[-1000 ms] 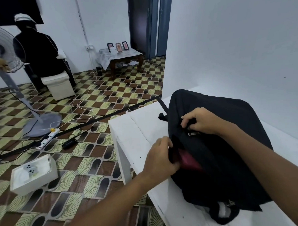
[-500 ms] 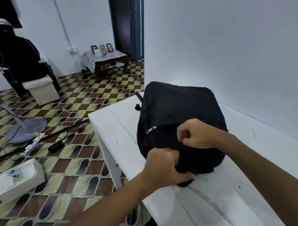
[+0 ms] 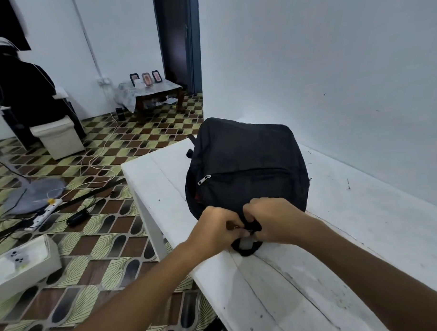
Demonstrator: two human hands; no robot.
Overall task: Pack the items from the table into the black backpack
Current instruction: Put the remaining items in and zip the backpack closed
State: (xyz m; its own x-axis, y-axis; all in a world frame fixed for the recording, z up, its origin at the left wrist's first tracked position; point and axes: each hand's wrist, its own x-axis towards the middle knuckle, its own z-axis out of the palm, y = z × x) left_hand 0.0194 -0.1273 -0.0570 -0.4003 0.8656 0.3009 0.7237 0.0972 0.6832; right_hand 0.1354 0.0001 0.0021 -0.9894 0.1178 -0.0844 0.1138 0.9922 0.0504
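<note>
At the far left of the frame, on the patterned floor, a white box (image 3: pixel 22 265) lies open, with a power strip (image 3: pixel 47 210) and a fan base (image 3: pixel 32 196) above it; none of that belongs to the job. Just right of them the white counter (image 3: pixel 327 273) begins, running from centre frame to the lower right.

The left hand (image 3: pixel 214 231) sits at the near end of the black backpack (image 3: pixel 244 164), fingers curled and pinching something small at the bag's seam (a zipper pull, most likely, though it is too small to be sure). Touching it on the right, the right hand (image 3: pixel 270 221) is closed round a fold of black fabric or the top loop (image 3: pixel 245 248), which hangs over the counter's near part.

A second ago the bag gaped, a red lining or item showing in the mouth, with the hands apart on either side. Half a second ago they had drawn closer over a nearly closed bag. Now they meet at the near end, and only a sliver of red shows at the bag's left seam. That suggests the main zip is all but run home.

No loose items show on the counter, so packing looks finished apart from this closure.
</note>
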